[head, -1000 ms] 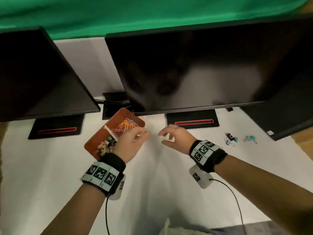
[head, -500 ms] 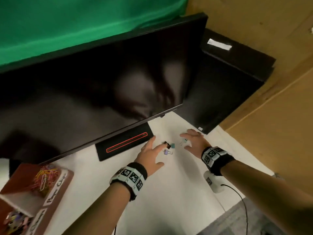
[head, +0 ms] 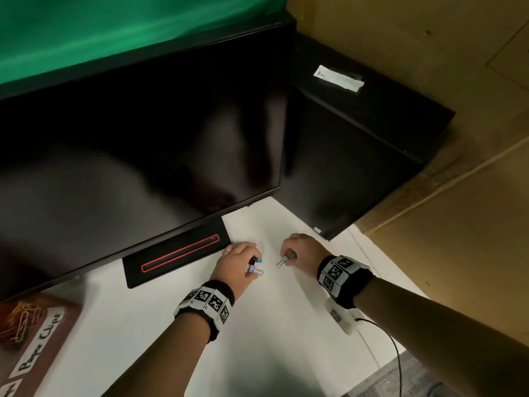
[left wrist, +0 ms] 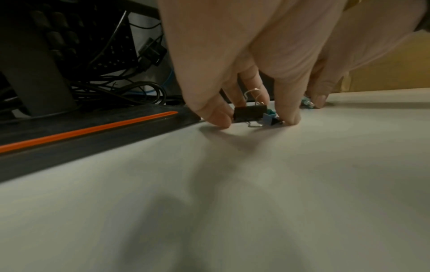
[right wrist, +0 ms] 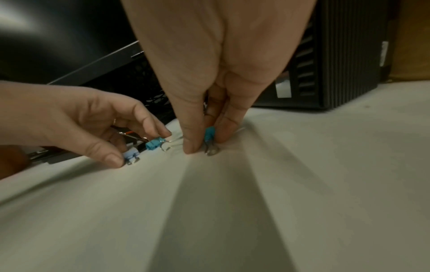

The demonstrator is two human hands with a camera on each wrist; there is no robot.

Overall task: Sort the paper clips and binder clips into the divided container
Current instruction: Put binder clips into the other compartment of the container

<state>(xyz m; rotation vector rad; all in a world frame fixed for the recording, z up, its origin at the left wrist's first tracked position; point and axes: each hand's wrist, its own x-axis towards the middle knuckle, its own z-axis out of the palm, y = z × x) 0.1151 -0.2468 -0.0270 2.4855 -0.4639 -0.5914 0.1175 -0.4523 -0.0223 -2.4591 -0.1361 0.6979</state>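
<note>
While my left hand (head: 239, 263) pinches three bunched binder clips (head: 254, 266) on bench (head: 274, 325), right hand (head: 300, 249) pinches teal clip (head: 288, 258); overloaded left grip risks dropping one before container (head: 54, 333).

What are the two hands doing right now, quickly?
Left hand: fingers curled around a cluster of binder clips on the white table.
Right hand: pinching a teal binder clip.

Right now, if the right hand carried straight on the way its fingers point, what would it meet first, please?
The right hand points down at the white desk, pinching a teal binder clip; the clip's wire loop looks already at the surface, so probably the desk.
</note>
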